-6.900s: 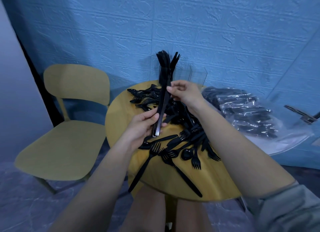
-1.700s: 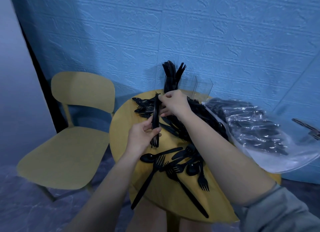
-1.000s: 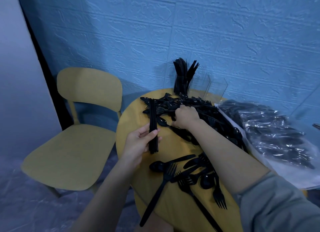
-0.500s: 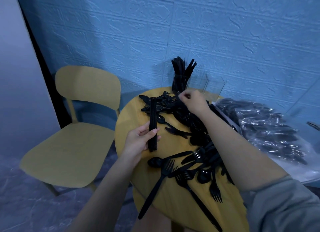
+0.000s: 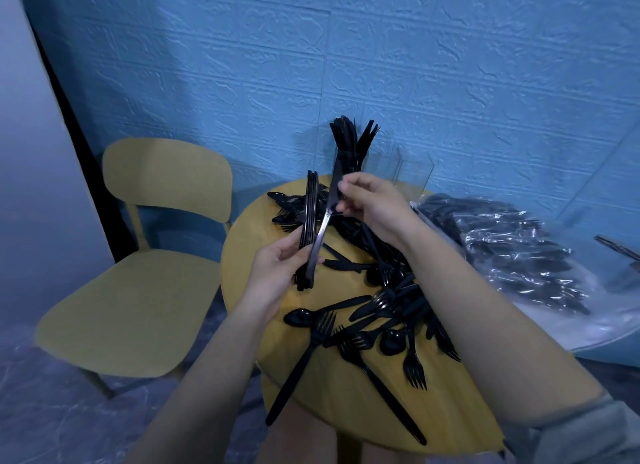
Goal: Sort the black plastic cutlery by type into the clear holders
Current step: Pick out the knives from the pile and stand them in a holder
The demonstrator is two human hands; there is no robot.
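My left hand (image 5: 275, 268) grips a stacked bundle of black knives (image 5: 309, 221) upright above the round yellow table (image 5: 446, 411). My right hand (image 5: 372, 204) pinches a single black knife (image 5: 327, 214) and holds it slanted against that bundle. A loose pile of black forks, spoons and knives (image 5: 384, 308) covers the table's middle and far side. At the table's back edge stand clear holders (image 5: 414, 169); the left one (image 5: 349, 145) is packed with upright black cutlery, the others look empty.
A yellow chair (image 5: 145, 263) stands left of the table. A clear plastic bag of more black cutlery (image 5: 512, 256) lies on a surface to the right. One long fork (image 5: 301, 363) overhangs the table's near edge. A blue textured wall is behind.
My right hand picked one knife out of the far pile and brought it back to the bundle in my left hand, which rose slightly.
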